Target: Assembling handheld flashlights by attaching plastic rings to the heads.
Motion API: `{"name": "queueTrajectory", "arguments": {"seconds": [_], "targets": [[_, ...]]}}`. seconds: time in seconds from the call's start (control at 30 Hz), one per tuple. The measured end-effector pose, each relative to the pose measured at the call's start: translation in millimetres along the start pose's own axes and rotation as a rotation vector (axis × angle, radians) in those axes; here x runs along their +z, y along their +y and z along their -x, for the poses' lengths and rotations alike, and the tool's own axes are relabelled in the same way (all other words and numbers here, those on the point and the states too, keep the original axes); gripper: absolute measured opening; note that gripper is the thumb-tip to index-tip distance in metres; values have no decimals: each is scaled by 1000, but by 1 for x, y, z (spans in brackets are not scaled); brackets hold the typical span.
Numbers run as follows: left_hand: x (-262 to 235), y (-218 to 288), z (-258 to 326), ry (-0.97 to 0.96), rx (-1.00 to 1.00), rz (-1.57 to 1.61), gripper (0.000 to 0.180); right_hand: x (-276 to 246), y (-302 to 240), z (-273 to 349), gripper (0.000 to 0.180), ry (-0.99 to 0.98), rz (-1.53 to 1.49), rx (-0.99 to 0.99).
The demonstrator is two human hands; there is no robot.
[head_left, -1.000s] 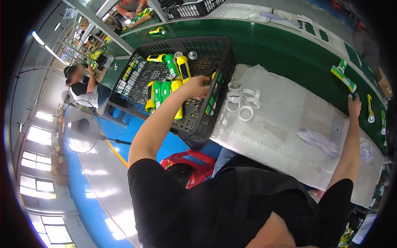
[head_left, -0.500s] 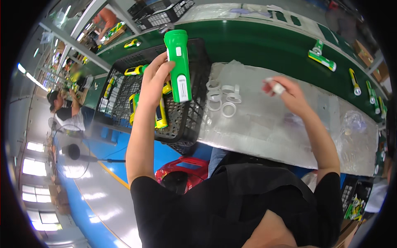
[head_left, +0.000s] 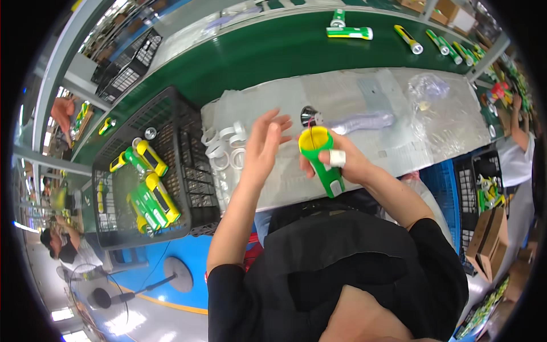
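My right hand point(head_left: 350, 159) is closed around a green flashlight body point(head_left: 327, 168), tilted with its wide yellow-lined end up. Out of that end a thin red wire runs to a small black and silver lamp cup point(head_left: 310, 116) just above the opening. A white wrap covers one of this hand's fingers. To the left of the body, my left hand point(head_left: 265, 142) is raised with its fingers apart and nothing in them. Several white rings point(head_left: 232, 137) lie on the plastic-covered worktop point(head_left: 273, 182), left of my left hand.
A black crate point(head_left: 196, 171) at the left holds several green and yellow flashlights point(head_left: 151, 202). Behind the worktop runs a green conveyor belt point(head_left: 273, 51), with more flashlights point(head_left: 350, 33) on its far side. Crumpled clear plastic point(head_left: 430, 94) lies at the right. Co-workers stand at both sides.
The view has swung right. My left hand has let go of a green flashlight and come in from the crate. My right hand now grips a flashlight body, its lamp cup hanging out on wire.
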State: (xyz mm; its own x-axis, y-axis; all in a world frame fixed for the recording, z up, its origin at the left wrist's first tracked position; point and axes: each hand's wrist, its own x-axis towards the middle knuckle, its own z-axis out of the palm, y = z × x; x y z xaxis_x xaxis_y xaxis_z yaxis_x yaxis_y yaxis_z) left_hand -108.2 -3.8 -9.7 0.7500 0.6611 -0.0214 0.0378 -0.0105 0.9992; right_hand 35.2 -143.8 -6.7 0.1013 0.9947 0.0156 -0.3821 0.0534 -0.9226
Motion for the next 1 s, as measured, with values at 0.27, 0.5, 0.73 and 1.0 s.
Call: {"name": "queueTrajectory", "arguments": {"seconds": [0.27,0.5,0.73,1.0], "targets": [[50,2,-26,-129,214,245,47,-2,5,34,63,24,-30,164],[34,19,-10,-235,621,-409,39,-4,19,29,45,125,-109,119],[53,-12,-19,-383,894,-548,54,-13,43,30,40,172,100,-68],[59,-65,-60,-110,636,-791,55,-33,25,50,49,308,-84,-35]]}}
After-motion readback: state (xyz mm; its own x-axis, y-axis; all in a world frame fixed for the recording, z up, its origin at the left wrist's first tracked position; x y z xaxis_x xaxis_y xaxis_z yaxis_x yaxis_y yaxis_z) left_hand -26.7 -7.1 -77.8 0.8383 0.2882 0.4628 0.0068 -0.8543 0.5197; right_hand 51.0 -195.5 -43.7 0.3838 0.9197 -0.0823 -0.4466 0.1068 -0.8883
